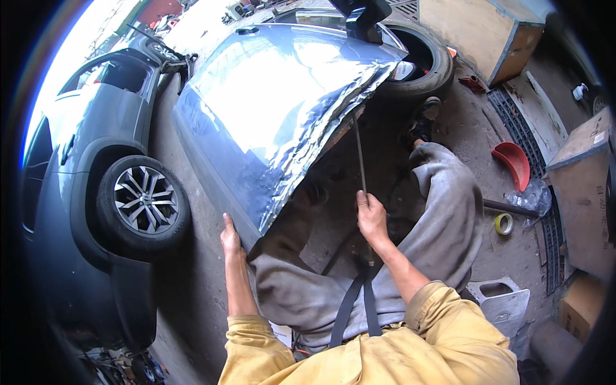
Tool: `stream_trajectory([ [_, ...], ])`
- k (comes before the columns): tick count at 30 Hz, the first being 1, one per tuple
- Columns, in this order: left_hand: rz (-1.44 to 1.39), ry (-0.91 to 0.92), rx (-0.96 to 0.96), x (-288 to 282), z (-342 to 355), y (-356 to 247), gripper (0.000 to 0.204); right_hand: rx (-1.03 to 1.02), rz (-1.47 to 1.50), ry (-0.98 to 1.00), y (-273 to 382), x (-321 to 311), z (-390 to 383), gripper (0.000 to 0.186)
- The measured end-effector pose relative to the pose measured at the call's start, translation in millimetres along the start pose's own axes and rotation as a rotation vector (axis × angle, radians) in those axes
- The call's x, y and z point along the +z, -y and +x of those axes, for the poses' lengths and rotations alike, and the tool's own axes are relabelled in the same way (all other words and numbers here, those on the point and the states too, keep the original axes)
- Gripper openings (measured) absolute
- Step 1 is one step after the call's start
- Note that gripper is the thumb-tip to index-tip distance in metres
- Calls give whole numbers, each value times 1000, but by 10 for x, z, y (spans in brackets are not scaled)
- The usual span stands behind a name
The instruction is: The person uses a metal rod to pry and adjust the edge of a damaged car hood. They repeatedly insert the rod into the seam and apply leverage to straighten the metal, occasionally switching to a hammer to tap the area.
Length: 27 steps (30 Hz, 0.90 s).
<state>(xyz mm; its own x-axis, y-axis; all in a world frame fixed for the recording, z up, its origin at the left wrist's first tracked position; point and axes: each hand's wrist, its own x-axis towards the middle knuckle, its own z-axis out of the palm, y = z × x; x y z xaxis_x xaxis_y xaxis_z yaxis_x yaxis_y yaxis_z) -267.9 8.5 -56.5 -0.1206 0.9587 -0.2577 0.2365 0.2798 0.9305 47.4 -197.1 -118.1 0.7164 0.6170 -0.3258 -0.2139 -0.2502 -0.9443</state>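
Observation:
A grey-blue car panel (224, 115) lies tilted in front of me, its right edge crumpled and wrinkled, with strong glare across it. My left hand (232, 242) grips its lower left corner. My right hand (371, 217) is closed round a long thin metal rod (359, 147), whose far part reaches up beneath the crumpled edge; its tip is hidden there. My legs in grey trousers (443, 212) are spread under and beside the panel.
A dark car (77, 231) stands at left. Behind the panel lies a tyre (436, 77). At right are wooden crates (574, 205), a red curved piece (511, 163), yellow tape (504, 223), a bar (510, 208), a plastic bag (538, 197) and a light metal piece (504, 308).

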Motion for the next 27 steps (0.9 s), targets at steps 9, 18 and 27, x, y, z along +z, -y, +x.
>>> stream_trajectory([
  [9, -197, 113, -46, 308, -601, -83, 65, 71, 36, 112, 564, -224, -179, 47],
  [18, -151, 117, -34, 829, -1075, -322, 68, 155, 150, 176, 739, -584, 112, 38],
  [27, -129, 479, -169, 1271, -1367, -836, 61, 119, 142, 70, 1025, -650, 283, 34],
])
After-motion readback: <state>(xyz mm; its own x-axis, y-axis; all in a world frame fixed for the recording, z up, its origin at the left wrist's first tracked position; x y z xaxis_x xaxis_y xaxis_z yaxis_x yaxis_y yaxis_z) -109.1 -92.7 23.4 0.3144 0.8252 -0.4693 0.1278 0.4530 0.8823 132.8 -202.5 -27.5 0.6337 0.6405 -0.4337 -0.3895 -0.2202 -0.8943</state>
